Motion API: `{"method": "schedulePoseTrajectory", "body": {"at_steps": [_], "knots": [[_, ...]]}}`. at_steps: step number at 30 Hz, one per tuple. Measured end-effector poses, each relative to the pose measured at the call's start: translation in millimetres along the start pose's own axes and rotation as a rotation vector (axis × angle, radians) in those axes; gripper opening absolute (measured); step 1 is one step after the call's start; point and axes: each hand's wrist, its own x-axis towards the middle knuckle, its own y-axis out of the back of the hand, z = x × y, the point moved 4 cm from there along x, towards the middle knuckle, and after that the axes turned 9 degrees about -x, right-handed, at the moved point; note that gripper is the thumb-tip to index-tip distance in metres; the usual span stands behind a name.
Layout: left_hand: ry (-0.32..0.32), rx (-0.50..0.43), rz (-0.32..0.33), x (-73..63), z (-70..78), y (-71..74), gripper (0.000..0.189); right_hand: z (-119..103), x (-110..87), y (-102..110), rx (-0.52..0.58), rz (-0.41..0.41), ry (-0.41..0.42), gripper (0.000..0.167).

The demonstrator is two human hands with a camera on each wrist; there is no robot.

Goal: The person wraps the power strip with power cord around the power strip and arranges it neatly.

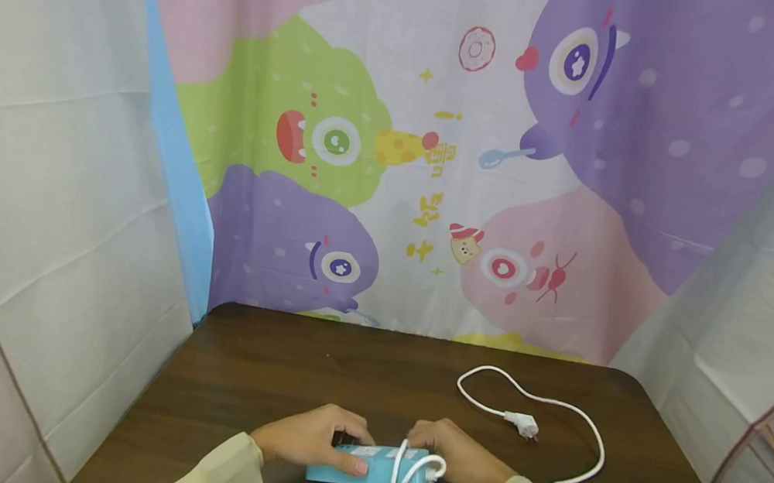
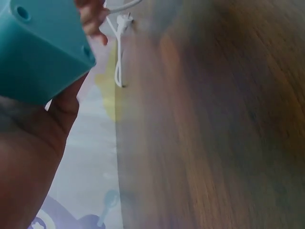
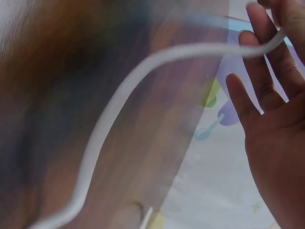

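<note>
A light blue power strip [image 1: 374,475] is held near the front of the table, its end face [image 2: 38,57] large in the left wrist view. My left hand [image 1: 308,436] grips its left part, thumb across the near side. White cord [image 1: 396,472] loops around the strip's right end. My right hand [image 1: 464,457] is at that end, pinching the cord between thumb and index finger. In the right wrist view, the other fingers of this hand [image 3: 274,129] are spread, and the cord [image 3: 107,114] runs away from the pinch. The fingertips are partly cut off there.
The cord's free length curves over the dark wooden table [image 1: 263,362] to the right, ending in a white plug [image 1: 523,424]. Behind the table hangs a curtain [image 1: 417,291] with cartoon monsters. Pale fabric walls [image 1: 72,164] stand on both sides.
</note>
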Motion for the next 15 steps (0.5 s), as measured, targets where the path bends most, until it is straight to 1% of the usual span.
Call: {"method": "schedulePoseTrajectory", "body": {"at_steps": [3, 5, 6, 8, 10, 13, 15], "knots": [[-0.017, -0.021, -0.077, 2.0, 5.9, -7.9, 0.021, 1, -0.3, 0, -0.035, -0.023, 0.009, 0.008], [-0.037, 0.034, -0.117, 4.7, 11.2, -12.4, 0.019, 3, -0.3, 1, -0.060, -0.040, -0.006, 0.009], [-0.041, 0.073, -0.126, 5.8, 13.0, -14.1, 0.018, 3, -0.1, 1, -0.088, -0.048, -0.004, 0.008], [-0.058, 0.214, -0.126, 7.9, 14.2, -16.6, 0.019, 4, 0.8, 3, -0.155, -0.056, 0.001, 0.007], [-0.065, 0.376, -0.111, 8.9, 13.3, -18.2, 0.024, 6, 1.7, 4, -0.204, -0.061, -0.014, 0.007], [-0.037, 0.593, -0.061, 8.2, 10.6, -20.6, 0.037, 6, 2.0, 3, -0.283, -0.033, -0.008, 0.009], [-0.001, 0.690, -0.031, 7.5, 10.0, -21.7, 0.042, 5, 2.7, 1, -0.327, -0.008, -0.005, 0.009]]}}
